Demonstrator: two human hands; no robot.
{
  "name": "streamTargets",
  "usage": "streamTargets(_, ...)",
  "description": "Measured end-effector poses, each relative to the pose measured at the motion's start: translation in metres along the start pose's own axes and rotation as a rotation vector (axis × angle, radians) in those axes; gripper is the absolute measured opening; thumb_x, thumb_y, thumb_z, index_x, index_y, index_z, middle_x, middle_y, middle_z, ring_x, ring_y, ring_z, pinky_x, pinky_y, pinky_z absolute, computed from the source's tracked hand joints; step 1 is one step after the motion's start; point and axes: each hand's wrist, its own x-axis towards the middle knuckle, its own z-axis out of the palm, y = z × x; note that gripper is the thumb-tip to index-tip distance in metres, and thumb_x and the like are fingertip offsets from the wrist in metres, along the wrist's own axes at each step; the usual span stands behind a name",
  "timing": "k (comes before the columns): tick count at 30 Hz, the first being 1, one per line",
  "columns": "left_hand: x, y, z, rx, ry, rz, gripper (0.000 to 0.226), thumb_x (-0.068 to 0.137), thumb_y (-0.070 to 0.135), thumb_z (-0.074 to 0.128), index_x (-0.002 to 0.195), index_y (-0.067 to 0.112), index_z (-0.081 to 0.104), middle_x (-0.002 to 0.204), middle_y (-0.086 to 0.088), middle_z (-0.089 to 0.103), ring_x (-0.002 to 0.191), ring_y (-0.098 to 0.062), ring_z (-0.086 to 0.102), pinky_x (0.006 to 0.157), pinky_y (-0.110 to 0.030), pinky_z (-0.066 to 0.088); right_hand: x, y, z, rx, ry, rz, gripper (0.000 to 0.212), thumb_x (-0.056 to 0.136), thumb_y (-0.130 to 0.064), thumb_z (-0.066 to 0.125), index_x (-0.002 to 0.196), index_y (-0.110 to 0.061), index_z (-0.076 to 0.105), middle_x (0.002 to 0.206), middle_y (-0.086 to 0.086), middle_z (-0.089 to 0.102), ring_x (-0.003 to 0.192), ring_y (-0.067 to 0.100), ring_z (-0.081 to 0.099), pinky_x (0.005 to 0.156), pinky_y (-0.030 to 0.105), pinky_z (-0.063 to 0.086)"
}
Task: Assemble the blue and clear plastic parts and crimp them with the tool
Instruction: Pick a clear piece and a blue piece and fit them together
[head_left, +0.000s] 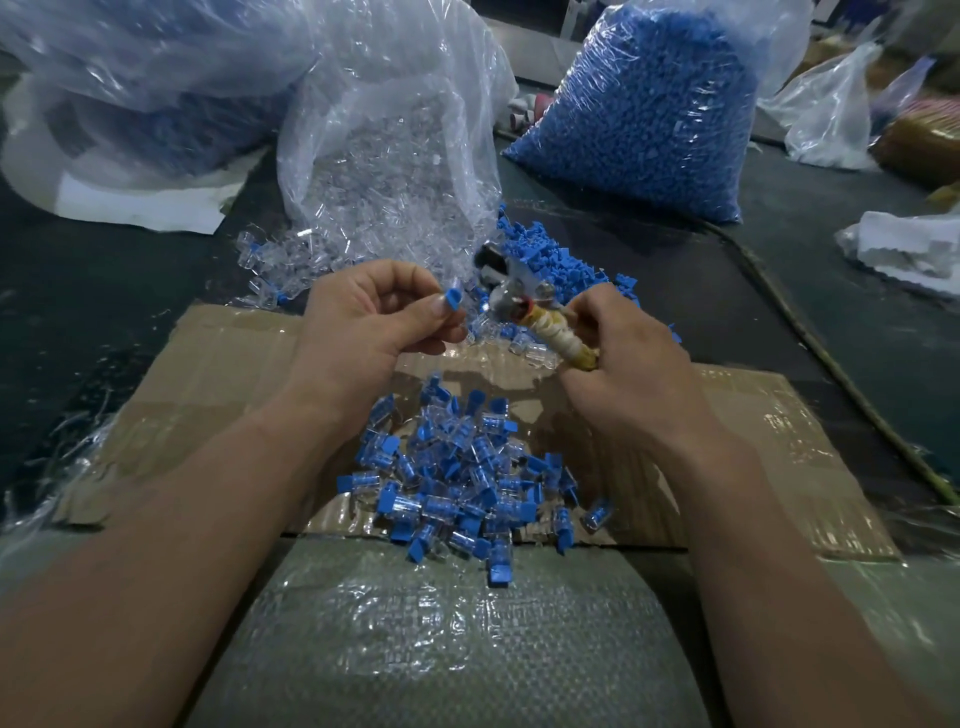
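Note:
My left hand (371, 317) pinches a small blue and clear plastic part (454, 301) between thumb and fingertips, held up over the cardboard. My right hand (623, 358) grips the tape-wrapped handle of the crimping tool (524, 301), whose metal head points left toward that part, a short gap away. Loose blue parts (550, 260) and loose clear parts (280, 265) lie on the table beyond my hands. A pile of joined blue and clear pieces (457, 483) lies on the cardboard sheet (208, 374) between my forearms.
An open bag of clear parts (389, 145) stands behind my hands and a full bag of blue parts (654, 109) at the back right. More plastic bags (130, 67) lie at the back left. A woven sack (441, 639) covers the near edge.

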Motion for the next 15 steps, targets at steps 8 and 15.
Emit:
streamTargets(8,-0.0012,-0.0005,0.0008,0.055,0.016,0.060,0.019,0.081,-0.006,0.058,0.076,0.012,0.059,0.062,0.005,0.069,0.060,-0.005,0.066,0.057,-0.014,0.051,-0.0012,-0.0042,0.0053,0.008,-0.072,-0.053,0.027,0.075,-0.020,0.062,0.091,-0.024,0.040,0.079,-0.013,0.041,0.070,0.007,0.040,0.055,0.023,0.028)
streamTargets(15,-0.0039,0.0006,0.0025,0.128,0.015,0.114,0.022,0.081,-0.007,0.058,0.076,0.014,0.058,0.061,0.010,0.068,0.058,-0.002,0.065,0.056,-0.013,0.050,-0.0032,-0.0095,0.0028,0.014,-0.113,-0.053,0.026,0.075,-0.018,0.061,0.080,-0.029,0.038,0.071,-0.015,0.041,0.065,-0.001,0.037,0.053,0.023,0.024)
